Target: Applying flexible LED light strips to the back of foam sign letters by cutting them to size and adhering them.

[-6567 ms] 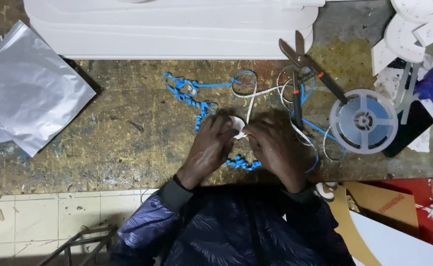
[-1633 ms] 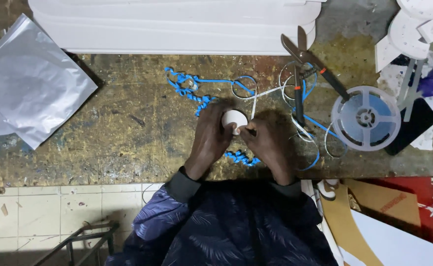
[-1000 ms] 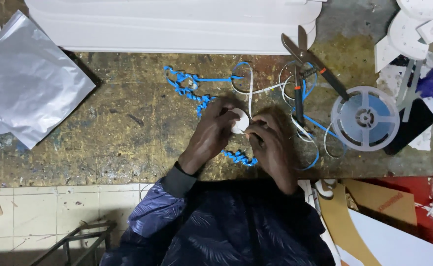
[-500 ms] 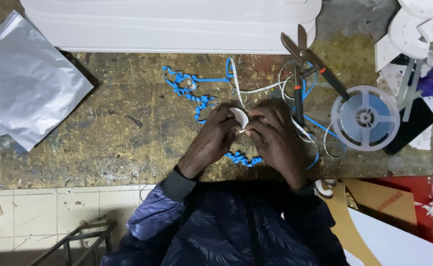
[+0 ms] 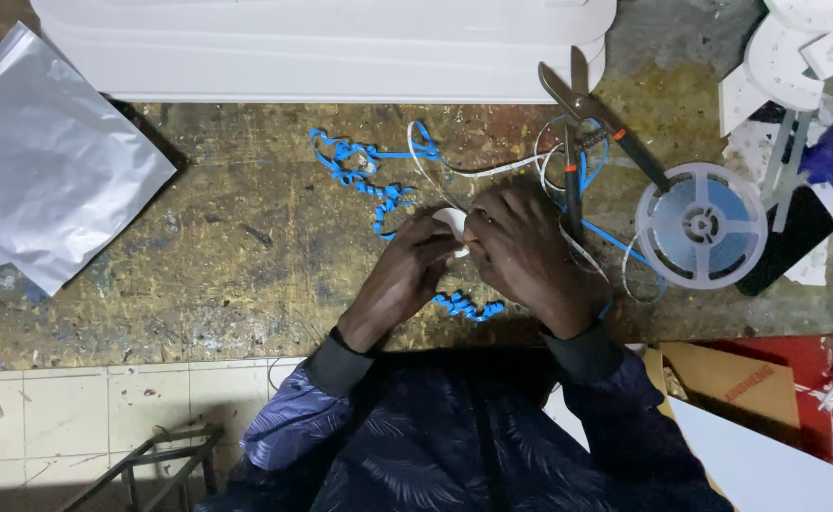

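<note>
**Both hands on a white disc**

Left hand (image 5: 402, 284) and right hand (image 5: 530, 251) meet mid-counter (image 5: 199, 246), each grip clamped on a white disc (image 5: 452, 226) between their fingertips. Blue strips (image 5: 369, 180) lie just beyond; a reel (image 5: 702, 226) sits to the right.

Rough, paint-flecked wood bench (image 5: 199, 237); glossy foil bag (image 5: 47, 180)

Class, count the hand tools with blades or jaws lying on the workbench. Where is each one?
1 clearly: open metal shears beyond the right hand, left of the plastic reel. Others may hide among the wires.
</note>
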